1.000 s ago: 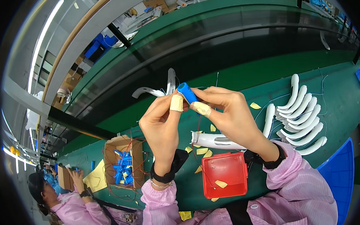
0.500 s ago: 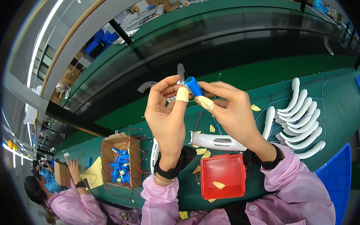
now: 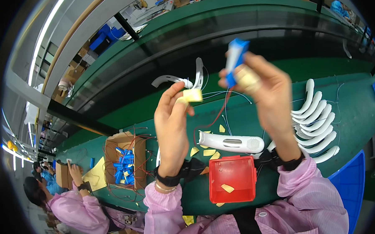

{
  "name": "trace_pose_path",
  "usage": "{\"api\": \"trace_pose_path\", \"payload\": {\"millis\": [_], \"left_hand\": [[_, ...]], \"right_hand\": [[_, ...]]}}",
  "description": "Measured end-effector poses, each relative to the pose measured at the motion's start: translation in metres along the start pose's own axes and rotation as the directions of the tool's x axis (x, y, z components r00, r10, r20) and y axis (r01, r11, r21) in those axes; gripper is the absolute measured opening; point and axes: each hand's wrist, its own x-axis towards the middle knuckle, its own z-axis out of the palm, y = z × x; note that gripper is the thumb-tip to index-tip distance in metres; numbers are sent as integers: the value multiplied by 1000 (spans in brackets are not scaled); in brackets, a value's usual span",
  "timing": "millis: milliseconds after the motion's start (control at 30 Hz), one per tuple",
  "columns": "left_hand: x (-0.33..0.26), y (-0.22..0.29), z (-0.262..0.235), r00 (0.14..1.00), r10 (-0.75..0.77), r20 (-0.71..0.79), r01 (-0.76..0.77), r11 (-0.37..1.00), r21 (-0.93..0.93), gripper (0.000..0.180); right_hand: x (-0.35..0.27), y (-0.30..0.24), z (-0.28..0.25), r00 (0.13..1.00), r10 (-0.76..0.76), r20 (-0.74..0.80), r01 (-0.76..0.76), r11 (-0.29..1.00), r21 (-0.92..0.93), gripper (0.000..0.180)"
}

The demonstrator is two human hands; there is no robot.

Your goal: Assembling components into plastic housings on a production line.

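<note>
My right hand (image 3: 272, 95), smeared by motion, holds up a blue battery pack (image 3: 237, 52) between thumb and fingers. A whitish strip shows along the pack's side, and a red wire (image 3: 221, 112) hangs from its lower end. My left hand (image 3: 172, 131) pinches a small pale yellow piece of paper (image 3: 193, 95) at its fingertips, apart from the pack. Pale yellow wrapping covers both thumbs. On the green bench below lies a long white curved housing (image 3: 243, 143) with a slot and small perforations. Yellow scraps (image 3: 209, 152) lie scattered beside it.
A red tray (image 3: 232, 190) with a yellow scrap stands close to me. At left a cardboard box (image 3: 140, 169) holds several blue packs with red wires. White curved housings (image 3: 317, 118) are lined up at right, above a blue bin (image 3: 352, 182). A co-worker (image 3: 74, 210) sits at left.
My hands have come apart. The right one has lifted the blue pack up and to the right; the left now holds a yellow paper piece, away from the pack.
</note>
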Motion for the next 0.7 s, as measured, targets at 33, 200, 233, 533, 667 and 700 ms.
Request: {"api": "trace_pose_path", "payload": {"millis": [33,200,233,533,667,700], "left_hand": [[-5,2,-20,995,-12,102,-3,990,143,30],[-30,-7,-30,590,-349,728,-267,766,584,23],[-22,-13,-28,580,-350,735,-272,768,580,23],[213,-195,12,963,-135,232,-225,65,972,53],[241,-242,9,983,-175,47,-27,116,993,54],[232,-237,22,983,-138,122,-91,213,973,39]], "right_hand": [[6,-11,-7,999,18,-45,-17,1000,16,40],[16,-100,-81,978,-196,-73,172,952,-253,45],[11,-109,-93,958,-241,-153,195,944,-267,45],[7,-114,-94,904,-347,-250,244,899,-364,44],[4,-111,-91,913,-336,-231,260,916,-306,41],[5,-112,-94,907,-343,-245,256,910,-326,41]]}}
